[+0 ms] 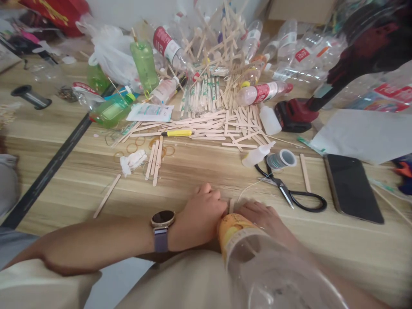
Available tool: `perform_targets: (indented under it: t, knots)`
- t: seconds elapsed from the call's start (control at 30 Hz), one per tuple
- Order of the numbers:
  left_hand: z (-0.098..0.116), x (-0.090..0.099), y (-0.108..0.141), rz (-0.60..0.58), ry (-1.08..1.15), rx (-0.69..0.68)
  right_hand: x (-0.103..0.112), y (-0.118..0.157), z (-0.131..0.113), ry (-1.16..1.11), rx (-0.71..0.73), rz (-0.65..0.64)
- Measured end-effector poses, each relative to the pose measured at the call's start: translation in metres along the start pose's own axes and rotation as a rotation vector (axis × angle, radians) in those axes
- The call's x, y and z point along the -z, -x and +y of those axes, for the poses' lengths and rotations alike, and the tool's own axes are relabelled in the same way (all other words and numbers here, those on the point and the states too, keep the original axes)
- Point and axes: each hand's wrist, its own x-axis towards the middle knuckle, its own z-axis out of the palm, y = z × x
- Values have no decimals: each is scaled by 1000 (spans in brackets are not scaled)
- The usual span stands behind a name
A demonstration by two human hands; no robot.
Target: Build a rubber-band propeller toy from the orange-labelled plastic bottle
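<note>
Left hand: fingers curled, grip cannot be told
Right hand: fingers half-bent, grip likewise hidden
Stick: seen between hands, could be jolted by bottle
Thread: could be snagged on scissors

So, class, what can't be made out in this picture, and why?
All in the head view:
Left hand: palm, hidden by its own back.
Right hand: partly hidden behind the large bottle.
Large bottle: near end, cut off by the bottom edge.
White packet: print, too small and blurred.
</note>
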Motion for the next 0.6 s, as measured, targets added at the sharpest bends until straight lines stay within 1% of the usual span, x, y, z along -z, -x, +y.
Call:
perform_targets:
  t: [0.07,0.13,0.33,0.47,0.6]
  knots:
    - [3,-1,2,-10,-34,-19,3,1,-2,-37,-19,-66]
    - [4,-3,4,-6,-57,-51,3,1,-3,-54,-23,-96]
    - [5,-8,10,22,-53,-69,-5,5,-1,-35,9,-53]
    - [7,-8,12,71,-113,-99,-11,6,3,28,25,-7]
    - [7,-14,8,26,-107,-92,-26,-1,13,122,37,13]
